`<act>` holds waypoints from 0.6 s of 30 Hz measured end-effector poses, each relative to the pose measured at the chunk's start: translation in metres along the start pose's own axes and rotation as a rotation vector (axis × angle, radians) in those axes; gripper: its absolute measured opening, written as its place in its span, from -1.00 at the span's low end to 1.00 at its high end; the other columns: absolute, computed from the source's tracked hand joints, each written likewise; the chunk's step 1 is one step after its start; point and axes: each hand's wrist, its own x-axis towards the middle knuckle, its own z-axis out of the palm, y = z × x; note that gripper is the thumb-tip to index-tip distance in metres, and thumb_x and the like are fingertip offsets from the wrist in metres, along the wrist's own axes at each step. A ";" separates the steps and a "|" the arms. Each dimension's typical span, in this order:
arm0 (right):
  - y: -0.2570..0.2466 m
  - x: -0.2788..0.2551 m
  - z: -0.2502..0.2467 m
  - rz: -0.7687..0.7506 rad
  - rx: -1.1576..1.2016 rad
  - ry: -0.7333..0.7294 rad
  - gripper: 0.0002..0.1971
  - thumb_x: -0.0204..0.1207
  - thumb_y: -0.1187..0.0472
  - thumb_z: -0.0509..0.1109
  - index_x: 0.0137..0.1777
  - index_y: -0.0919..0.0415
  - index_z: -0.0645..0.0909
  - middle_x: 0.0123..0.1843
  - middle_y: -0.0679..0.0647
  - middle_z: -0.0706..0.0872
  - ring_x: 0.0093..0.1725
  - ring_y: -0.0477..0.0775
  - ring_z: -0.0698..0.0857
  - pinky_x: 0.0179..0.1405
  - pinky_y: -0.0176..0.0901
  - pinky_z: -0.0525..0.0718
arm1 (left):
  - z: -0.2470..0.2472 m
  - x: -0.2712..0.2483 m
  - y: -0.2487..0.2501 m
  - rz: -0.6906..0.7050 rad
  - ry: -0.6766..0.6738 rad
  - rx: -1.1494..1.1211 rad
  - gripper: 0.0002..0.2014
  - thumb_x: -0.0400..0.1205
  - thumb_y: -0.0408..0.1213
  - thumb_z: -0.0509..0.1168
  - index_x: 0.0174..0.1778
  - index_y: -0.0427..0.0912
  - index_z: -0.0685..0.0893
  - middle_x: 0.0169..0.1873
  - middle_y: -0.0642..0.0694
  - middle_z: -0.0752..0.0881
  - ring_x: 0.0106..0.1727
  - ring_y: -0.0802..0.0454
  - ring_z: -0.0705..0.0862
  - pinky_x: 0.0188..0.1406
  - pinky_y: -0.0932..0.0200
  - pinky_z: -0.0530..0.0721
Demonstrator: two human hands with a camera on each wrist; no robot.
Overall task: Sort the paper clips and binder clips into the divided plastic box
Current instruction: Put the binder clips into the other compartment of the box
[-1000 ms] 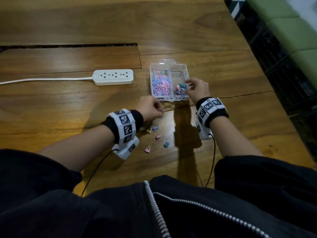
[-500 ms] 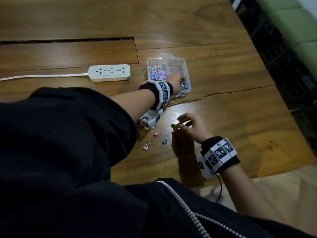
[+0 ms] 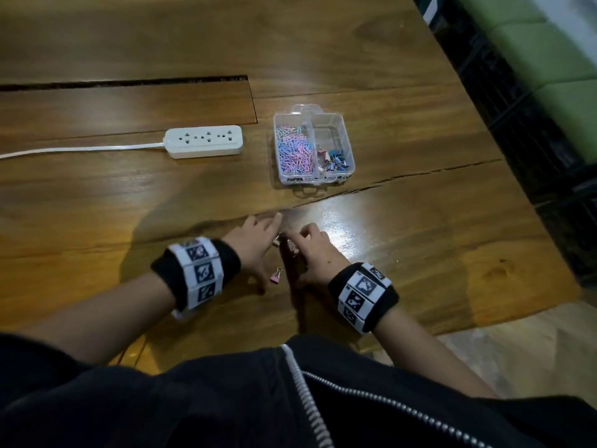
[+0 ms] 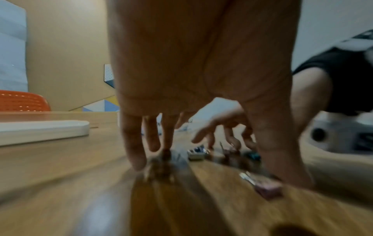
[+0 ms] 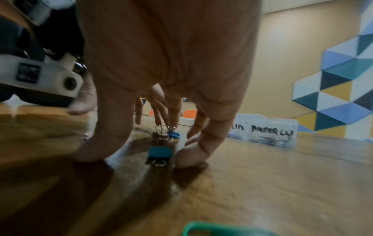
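The clear divided box (image 3: 350, 147) stands on the wooden table, with pastel paper clips (image 3: 294, 153) in its left half and binder clips (image 3: 336, 160) in its right half. Nearer me, several loose binder clips lie together on the wood. My left hand (image 3: 258, 237) reaches down beside them with straight fingers. My right hand (image 3: 310, 250) hovers over them, its thumb and fingertips on the table either side of a blue binder clip (image 5: 160, 152). A pink binder clip (image 3: 275, 277) lies apart between my wrists, beside the left thumb. Nothing is lifted.
A white power strip (image 3: 203, 141) with its cord lies left of the box. The table's right edge runs diagonally past the box, with dark crates and a green seat beyond. A crack crosses the wood between the box and my hands.
My left hand has come back from the box's right half to the loose clips. My right hand has moved in over the same clips, so both hands now meet there.
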 end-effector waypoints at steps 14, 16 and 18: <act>-0.008 0.010 0.003 0.001 0.024 0.159 -0.56 0.50 0.34 0.31 0.38 0.09 0.48 0.36 0.20 0.37 0.32 0.23 0.39 0.36 0.07 0.48 | 0.024 0.002 0.017 -0.067 0.372 -0.316 -0.69 0.62 -0.25 0.21 0.27 -0.23 0.56 0.22 -0.21 0.49 0.26 -0.14 0.50 0.20 0.05 0.50; -0.011 0.008 0.006 0.019 0.015 0.177 -0.61 0.53 0.33 0.26 0.36 0.10 0.48 0.34 0.21 0.36 0.29 0.25 0.38 0.33 0.04 0.48 | 0.024 0.001 0.019 -0.052 0.373 -0.256 -0.70 0.63 -0.29 0.16 0.27 -0.26 0.56 0.24 -0.22 0.50 0.26 -0.16 0.49 0.20 0.04 0.51; -0.014 0.007 0.007 0.030 0.028 0.181 -0.67 0.53 0.34 0.23 0.29 0.14 0.50 0.29 0.23 0.38 0.24 0.27 0.41 0.28 0.05 0.49 | 0.025 0.000 0.020 -0.040 0.350 -0.205 -0.68 0.63 -0.35 0.13 0.29 -0.28 0.54 0.25 -0.23 0.50 0.26 -0.18 0.49 0.20 0.03 0.52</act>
